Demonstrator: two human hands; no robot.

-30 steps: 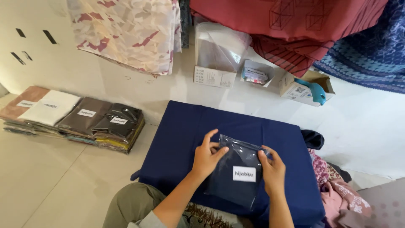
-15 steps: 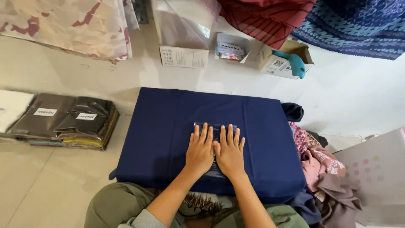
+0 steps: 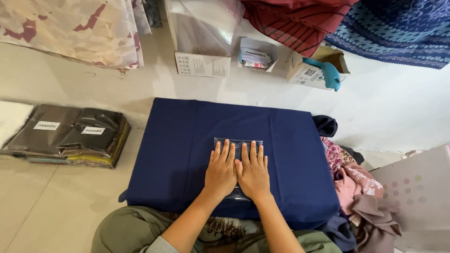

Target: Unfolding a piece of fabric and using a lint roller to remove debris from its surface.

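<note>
On a navy cloth-covered board (image 3: 187, 140) laid on the floor, a person's left hand (image 3: 221, 169) and right hand (image 3: 253, 172) lie flat, fingers spread and grasping nothing, thumbs touching, pressing down a clear plastic bag (image 3: 238, 143) of dark fabric. The bag lies under both palms, its top edge showing at 12 o'clock beyond the fingertips. Packed bags (image 3: 70, 138) sit stacked at 9 o'clock.
</note>
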